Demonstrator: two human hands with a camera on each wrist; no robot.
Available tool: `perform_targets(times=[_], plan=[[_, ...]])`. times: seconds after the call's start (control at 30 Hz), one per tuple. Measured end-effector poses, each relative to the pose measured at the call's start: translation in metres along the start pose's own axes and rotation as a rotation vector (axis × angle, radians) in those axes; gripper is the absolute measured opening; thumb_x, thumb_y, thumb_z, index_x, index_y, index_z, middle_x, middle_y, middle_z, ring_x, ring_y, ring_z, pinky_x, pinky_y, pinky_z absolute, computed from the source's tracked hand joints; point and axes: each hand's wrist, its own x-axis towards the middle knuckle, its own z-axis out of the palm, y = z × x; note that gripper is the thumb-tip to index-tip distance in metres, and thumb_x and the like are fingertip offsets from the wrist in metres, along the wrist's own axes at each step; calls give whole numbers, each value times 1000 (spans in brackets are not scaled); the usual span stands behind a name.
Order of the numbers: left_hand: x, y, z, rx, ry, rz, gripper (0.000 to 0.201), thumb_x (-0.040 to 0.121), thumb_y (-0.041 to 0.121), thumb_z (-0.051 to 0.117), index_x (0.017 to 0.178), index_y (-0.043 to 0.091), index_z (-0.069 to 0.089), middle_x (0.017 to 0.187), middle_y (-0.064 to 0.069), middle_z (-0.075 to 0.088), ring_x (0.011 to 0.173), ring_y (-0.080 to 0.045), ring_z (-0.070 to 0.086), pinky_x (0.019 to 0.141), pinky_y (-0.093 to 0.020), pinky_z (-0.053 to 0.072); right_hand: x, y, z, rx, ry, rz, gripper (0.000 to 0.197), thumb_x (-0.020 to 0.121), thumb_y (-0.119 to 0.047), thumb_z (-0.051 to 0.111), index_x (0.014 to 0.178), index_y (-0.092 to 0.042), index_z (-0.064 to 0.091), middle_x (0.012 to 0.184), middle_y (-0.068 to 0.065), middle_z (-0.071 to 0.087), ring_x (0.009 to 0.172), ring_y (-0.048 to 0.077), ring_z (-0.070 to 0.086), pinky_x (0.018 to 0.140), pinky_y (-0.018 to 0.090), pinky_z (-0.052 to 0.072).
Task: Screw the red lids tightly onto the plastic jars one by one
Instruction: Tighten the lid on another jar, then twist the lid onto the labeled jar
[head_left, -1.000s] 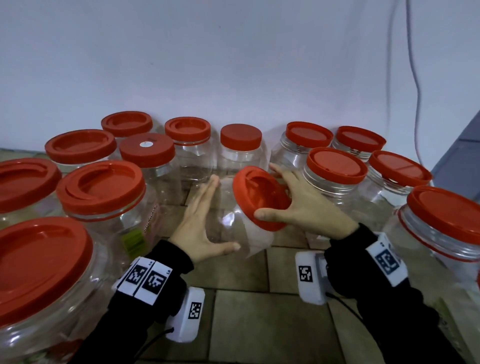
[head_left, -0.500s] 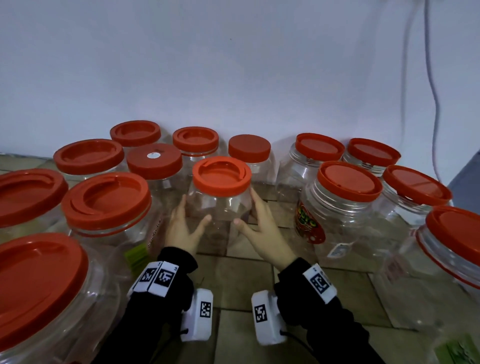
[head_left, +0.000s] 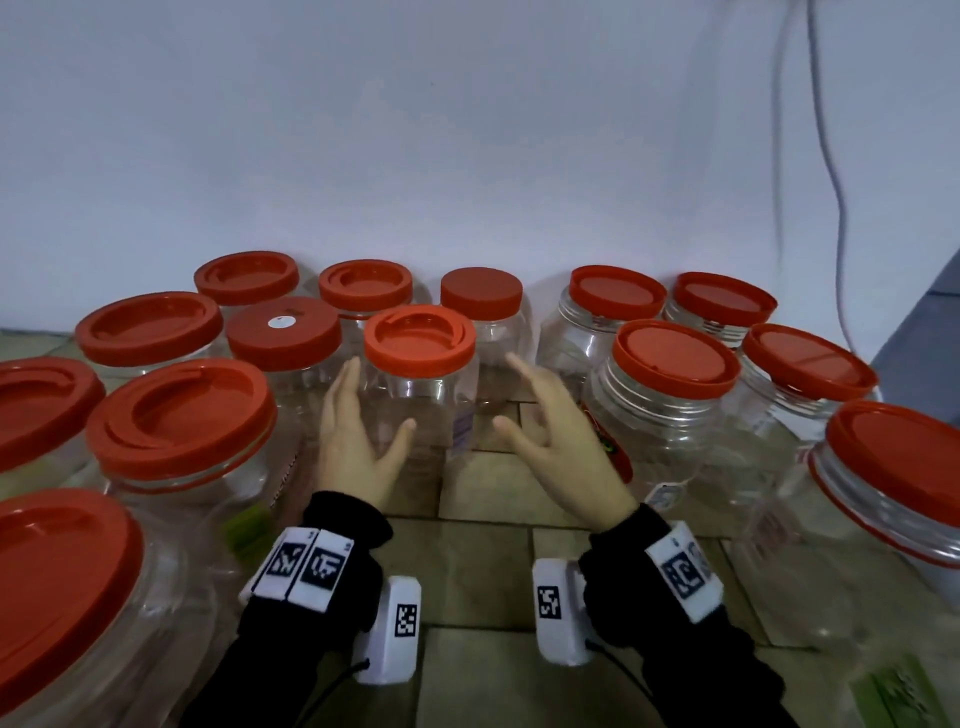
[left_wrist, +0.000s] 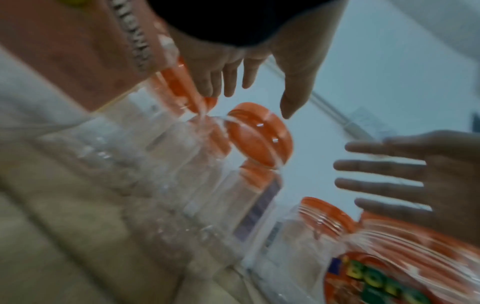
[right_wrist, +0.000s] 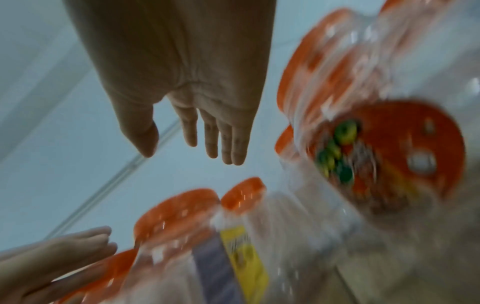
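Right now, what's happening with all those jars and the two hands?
A person is capping clear plastic jars on a tiled floor by a white wall. The small jar in the middle stands upright with its red lid on. The left hand is open beside it, fingers straight along its side. The right hand is open too, clear of the jar and holding nothing. Every jar in view wears a red lid.

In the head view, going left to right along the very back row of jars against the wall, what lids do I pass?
Recessed red lid → recessed lid → flat-topped smooth lid → wide lid → rightmost back lid.
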Motion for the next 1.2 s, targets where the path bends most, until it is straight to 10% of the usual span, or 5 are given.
perform_targets(times=[0.33, 0.57, 0.9, 1.03, 1.2], plan=[[-24, 77, 87, -106, -573, 217, 82, 81, 32, 65, 142, 16, 14, 149, -2, 19, 138, -16, 15, 113, -33, 15, -26, 11, -93, -351, 402, -65, 57, 88, -9, 57, 139, -15, 34, 135, 7, 43, 122, 8, 36, 96, 0, 19], [-8, 85, 156, -117, -628, -29, 123, 58, 42, 81, 143, 17, -4, 152, -11, 3, 140, -24, 5, 113, -39, 14, -35, 37, -99, -556, 296, 249, 62, 89, -21, 57, 143, -24, 26, 149, 3, 27, 139, 23, 22, 114, 50, 18], [-18, 71, 140, -374, -523, -70, 122, 38, 40, 87, 138, 24, 19, 140, -3, 32, 130, -17, 33, 106, -36, 33, -43, 41, -91, -645, 418, -133, 36, 75, -3, 68, 110, -11, 60, 110, 10, 55, 104, 26, 53, 87, 43, 47], [-34, 66, 98, -332, -487, -63, 117, 45, 27, 89, 136, 35, 16, 143, 1, 26, 131, -15, 28, 107, -34, 29, -45, 21, -89, -340, 524, -280, 28, 84, -15, 60, 112, -15, 57, 108, 2, 55, 100, 5, 50, 89, 11, 39], [-54, 63, 42, -220, -466, 30, 115, 43, 37, 88, 126, 53, 9, 144, 6, 22, 134, -14, 18, 110, -46, 24, -44, -4, -86, -34, 649, -238, 27, 92, -29, 47, 119, -25, 52, 114, -10, 55, 109, 4, 51, 89, 13, 41]])
